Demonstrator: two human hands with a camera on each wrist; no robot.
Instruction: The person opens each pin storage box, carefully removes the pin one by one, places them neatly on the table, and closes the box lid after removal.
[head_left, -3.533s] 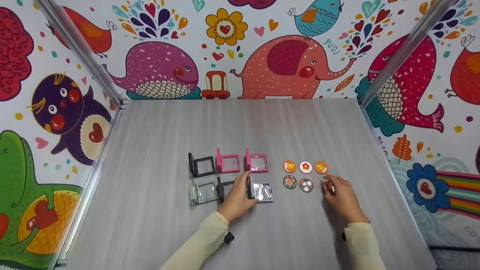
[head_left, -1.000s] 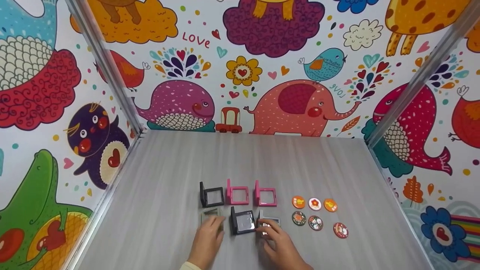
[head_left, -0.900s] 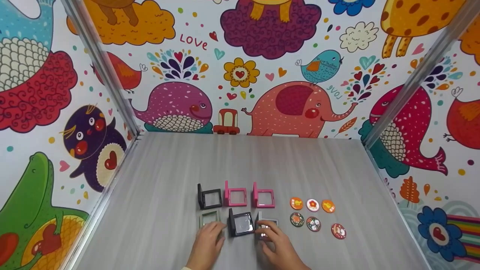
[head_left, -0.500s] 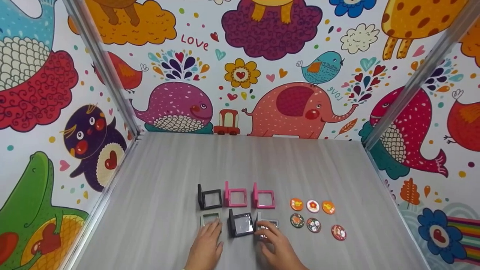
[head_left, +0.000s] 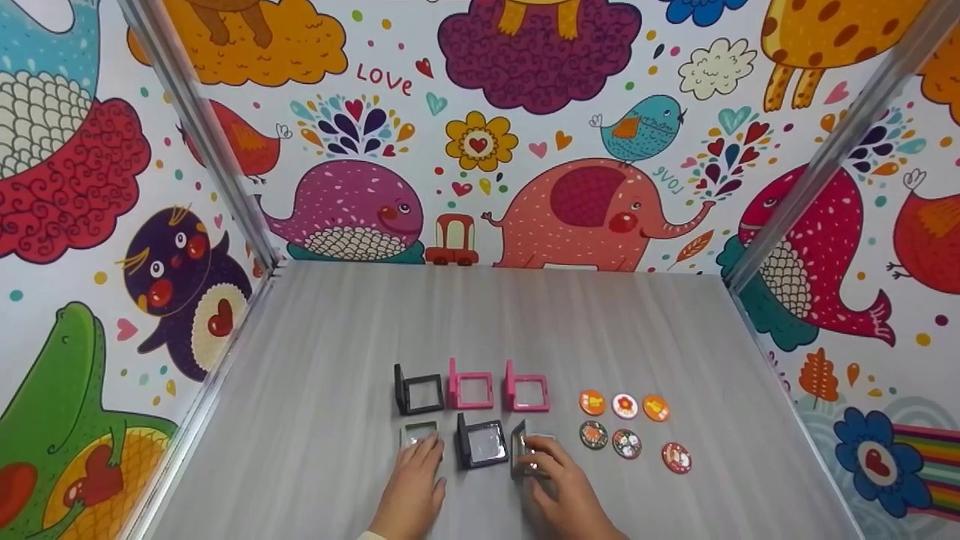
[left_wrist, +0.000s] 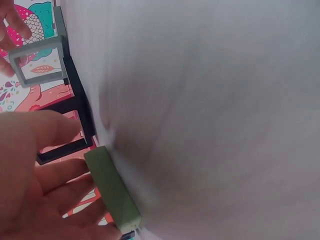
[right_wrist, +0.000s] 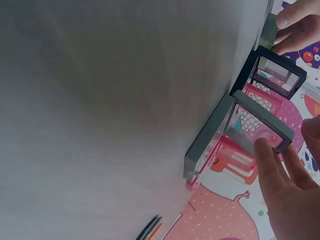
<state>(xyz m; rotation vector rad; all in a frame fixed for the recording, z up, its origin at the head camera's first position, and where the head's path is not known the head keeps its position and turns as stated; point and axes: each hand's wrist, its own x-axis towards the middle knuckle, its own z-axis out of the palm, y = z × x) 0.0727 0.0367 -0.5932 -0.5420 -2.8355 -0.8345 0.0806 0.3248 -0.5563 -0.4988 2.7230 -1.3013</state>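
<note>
My left hand [head_left: 411, 484] rests its fingers on a small green hinged display frame [head_left: 411, 432] at the front left. In the left wrist view, extended fingers touch the thick side of that green frame [left_wrist: 113, 187]; its lid position I cannot tell. My right hand [head_left: 566, 489] is at the grey hinged frame [head_left: 518, 451], fingertips touching its part-raised lid. From the right wrist, the grey frame [right_wrist: 210, 137] shows a tilted lid with a clear window, thumb and fingers near its free edge. Between the hands stands a black frame [head_left: 484, 444], lid raised.
Behind stand another black frame [head_left: 424, 395] and two pink frames, one left [head_left: 471, 391] and one right [head_left: 527, 393], lids raised. Several round badges lie to the right, including a red one [head_left: 676, 457] set apart. Patterned walls enclose the wood-grain table [head_left: 322, 330].
Over the span, my right hand leaves the red badge for the grey frame and my left hand shifts left to the green frame. Within the last half second the grey lid tilts over rightward.
</note>
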